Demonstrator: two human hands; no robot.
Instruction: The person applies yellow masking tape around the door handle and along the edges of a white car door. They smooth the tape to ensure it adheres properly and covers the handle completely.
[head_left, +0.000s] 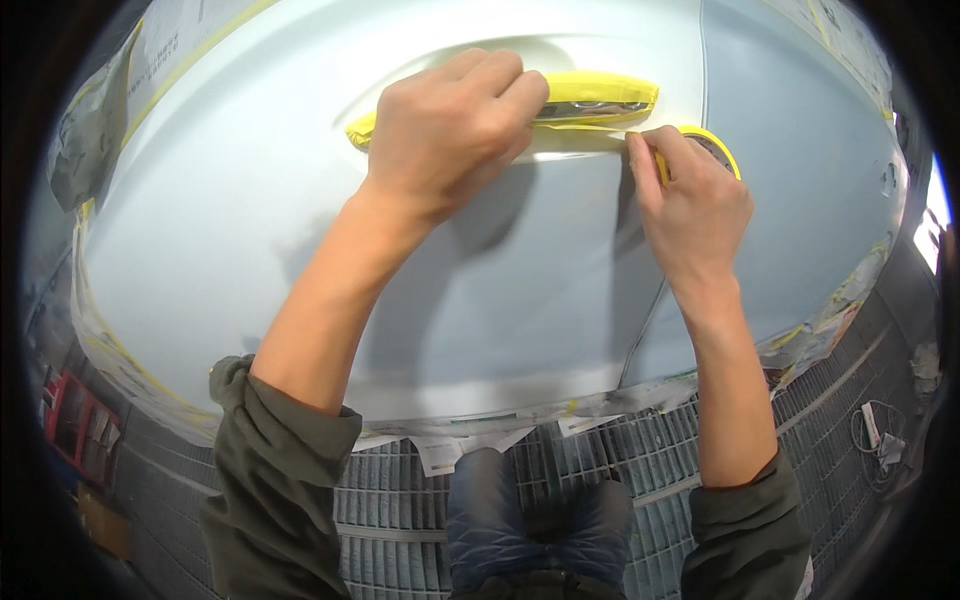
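Observation:
A car door handle is partly wrapped in yellow masking tape, with a dark glossy strip showing through. My left hand is curled over the handle's middle; its fingertips are hidden, so I cannot tell whether it grips the handle or the tape. From beneath it a narrow tape strip stretches rightward to my right hand. There the thumb and forefinger pinch the strip, and the roll of yellow masking tape sits behind the fingers. Around the handle spreads a pale grey-blue car body panel.
Taped masking paper borders the panel, with loose sheets hanging at its lower edge. Below is a metal floor grating. A red rack and cardboard box stand lower left; a cable lies at right.

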